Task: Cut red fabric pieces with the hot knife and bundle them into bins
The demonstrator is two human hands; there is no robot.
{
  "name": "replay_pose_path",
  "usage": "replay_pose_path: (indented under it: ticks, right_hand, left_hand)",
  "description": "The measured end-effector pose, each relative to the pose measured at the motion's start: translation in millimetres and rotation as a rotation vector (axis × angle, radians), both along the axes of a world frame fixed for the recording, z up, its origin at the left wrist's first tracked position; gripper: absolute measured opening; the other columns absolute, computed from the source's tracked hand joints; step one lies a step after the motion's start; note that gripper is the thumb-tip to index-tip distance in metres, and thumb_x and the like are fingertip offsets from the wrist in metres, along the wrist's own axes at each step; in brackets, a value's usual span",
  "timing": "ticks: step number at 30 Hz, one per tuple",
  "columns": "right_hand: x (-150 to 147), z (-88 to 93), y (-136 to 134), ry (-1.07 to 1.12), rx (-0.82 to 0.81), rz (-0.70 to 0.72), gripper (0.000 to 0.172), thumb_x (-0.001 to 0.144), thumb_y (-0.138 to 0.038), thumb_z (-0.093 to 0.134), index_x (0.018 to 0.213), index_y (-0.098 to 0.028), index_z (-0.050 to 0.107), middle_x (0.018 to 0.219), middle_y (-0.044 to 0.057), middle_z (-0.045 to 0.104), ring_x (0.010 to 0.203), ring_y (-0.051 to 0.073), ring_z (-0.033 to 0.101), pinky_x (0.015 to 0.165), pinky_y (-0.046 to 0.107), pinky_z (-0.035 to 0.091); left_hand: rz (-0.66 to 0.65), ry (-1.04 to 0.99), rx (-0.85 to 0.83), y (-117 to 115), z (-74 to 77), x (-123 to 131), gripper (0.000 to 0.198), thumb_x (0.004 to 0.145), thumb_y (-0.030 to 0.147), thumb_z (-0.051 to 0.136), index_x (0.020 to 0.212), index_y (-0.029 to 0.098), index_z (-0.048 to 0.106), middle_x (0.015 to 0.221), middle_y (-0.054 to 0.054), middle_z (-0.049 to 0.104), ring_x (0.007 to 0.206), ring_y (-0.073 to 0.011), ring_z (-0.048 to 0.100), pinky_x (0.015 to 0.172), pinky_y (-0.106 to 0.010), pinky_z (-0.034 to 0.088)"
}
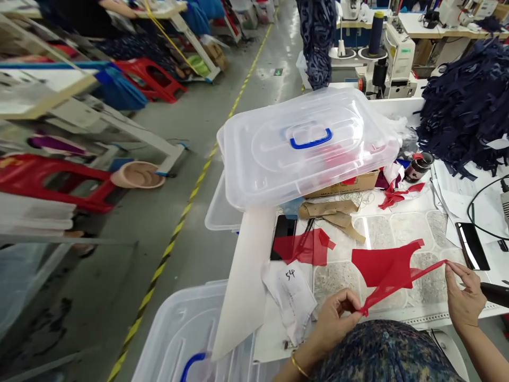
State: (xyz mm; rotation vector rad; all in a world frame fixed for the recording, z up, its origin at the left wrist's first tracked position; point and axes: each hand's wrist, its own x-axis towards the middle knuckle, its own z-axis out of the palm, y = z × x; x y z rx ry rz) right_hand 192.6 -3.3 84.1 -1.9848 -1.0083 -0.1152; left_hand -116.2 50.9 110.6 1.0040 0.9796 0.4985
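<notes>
My left hand [337, 317] pinches one end of a red mesh fabric piece [387, 268] low over the white worktable [421, 209]. My right hand [463, 297] pinches the other end of its thin strip, stretching it taut between the two hands. The wider part of the red piece lies on the table above the strip. Another red mesh piece [304, 246] lies further left, beside a white paper tag marked 54 [291, 284].
A clear plastic lidded box with a blue handle [306, 146] sits at the table's back. A pile of dark navy fabric strips [465, 106] is at right. A black phone [472, 245], brown paper pieces [338, 212], sewing machine [392, 58] and more clear bins [186, 334] are around. Aisle at left.
</notes>
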Motion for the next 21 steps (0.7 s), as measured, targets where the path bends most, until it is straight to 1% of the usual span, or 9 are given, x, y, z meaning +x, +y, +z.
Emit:
replay_pose_path:
  ticks: [2, 3, 5, 7, 9, 12, 15, 17, 21]
  right_hand:
    - [3.7, 1.1, -6.4, -0.017, -0.01, 0.019, 0.025, 0.087, -0.043, 0.065, 0.09, -0.021, 0.076, 0.091, 0.009, 0.07, 0.086, 0.023, 0.064, 0.085, 0.042, 0.051]
    - [5.7, 1.1, -8.6, -0.03, -0.02, 0.036, 0.024, 0.087, -0.042, 0.066, 0.089, -0.021, 0.076, 0.09, 0.009, 0.07, 0.085, 0.023, 0.064, 0.084, 0.042, 0.051]
    - [10.0, -0.3, -10.2, -0.046, -0.046, 0.051, 0.024, 0.087, -0.042, 0.065, 0.089, -0.021, 0.076, 0.088, 0.009, 0.07, 0.086, 0.023, 0.064, 0.083, 0.042, 0.052]
    - [14.3, -3.0, -8.6, -0.052, -0.063, 0.039, 0.027, 0.087, -0.044, 0.064, 0.088, -0.02, 0.076, 0.085, 0.009, 0.07, 0.085, 0.023, 0.063, 0.083, 0.042, 0.051]
    - [18.3, -6.0, -5.6, -0.058, -0.072, 0.027, 0.031, 0.087, -0.047, 0.062, 0.088, -0.019, 0.076, 0.084, 0.009, 0.07, 0.084, 0.024, 0.063, 0.084, 0.043, 0.05]
    - [23.5, -8.8, -4.6, -0.058, -0.091, 0.027, 0.038, 0.087, -0.054, 0.06, 0.086, -0.02, 0.077, 0.084, 0.009, 0.071, 0.084, 0.024, 0.062, 0.087, 0.045, 0.048]
    - [29.0, -10.3, -11.9, -0.02, -0.134, 0.027, 0.041, 0.084, -0.058, 0.06, 0.083, -0.021, 0.077, 0.083, 0.009, 0.072, 0.083, 0.025, 0.062, 0.084, 0.044, 0.048]
    - [33.5, -11.5, -20.2, 0.035, -0.175, 0.036, 0.042, 0.082, -0.061, 0.061, 0.079, -0.021, 0.076, 0.082, 0.009, 0.072, 0.081, 0.025, 0.063, 0.08, 0.043, 0.049]
    - [41.8, -13.1, -34.8, 0.136, -0.234, 0.0, 0.047, 0.076, -0.068, 0.063, 0.075, -0.022, 0.075, 0.078, 0.008, 0.073, 0.079, 0.026, 0.064, 0.074, 0.04, 0.049]
  left_hand:
    - [-0.084, -0.104, -0.244, 9.1, 3.8, -1.3, 0.019, 0.066, 0.026, 0.076, 0.07, 0.017, 0.06, 0.075, 0.0, 0.061, 0.068, -0.0128, 0.055, 0.067, -0.026, 0.044]
    - [-0.112, -0.127, -0.316, 14.1, 2.4, -0.6, 0.019, 0.065, 0.026, 0.077, 0.07, 0.016, 0.061, 0.075, 0.0, 0.061, 0.068, -0.0125, 0.054, 0.067, -0.026, 0.044]
    - [-0.138, -0.104, -0.344, 23.7, -5.5, 3.9, 0.013, 0.065, 0.024, 0.073, 0.07, 0.016, 0.064, 0.075, -0.001, 0.061, 0.068, -0.0128, 0.054, 0.068, -0.027, 0.044]
    - [-0.161, 0.002, -0.235, 31.5, -16.1, 11.4, 0.006, 0.067, 0.02, 0.067, 0.072, 0.017, 0.069, 0.077, -0.002, 0.062, 0.072, -0.0142, 0.055, 0.071, -0.028, 0.045]
    - [-0.192, 0.131, -0.055, 36.7, -23.8, 19.6, 0.014, 0.069, 0.016, 0.06, 0.074, 0.018, 0.072, 0.082, -0.003, 0.063, 0.078, -0.0161, 0.058, 0.076, -0.03, 0.047]
    - [-0.228, 0.217, 0.171, 38.7, -24.6, 28.6, 0.021, 0.072, 0.014, 0.055, 0.077, 0.02, 0.075, 0.086, -0.004, 0.063, 0.083, -0.0175, 0.06, 0.081, -0.031, 0.048]
    - [-0.255, 0.182, 0.224, 33.0, -18.2, 33.1, 0.017, 0.077, 0.022, 0.059, 0.079, 0.022, 0.076, 0.086, -0.005, 0.063, 0.081, -0.017, 0.06, 0.078, -0.029, 0.049]
    - [-0.251, 0.182, 0.231, 25.7, -16.0, 35.1, 0.014, 0.079, 0.028, 0.063, 0.075, 0.022, 0.075, 0.084, -0.004, 0.063, 0.079, -0.0169, 0.06, 0.076, -0.029, 0.048]
    - [-0.256, 0.249, 0.275, 9.1, -21.5, 39.7, 0.012, 0.078, 0.026, 0.065, 0.068, 0.02, 0.07, 0.078, -0.004, 0.063, 0.076, -0.0177, 0.059, 0.074, -0.029, 0.047]
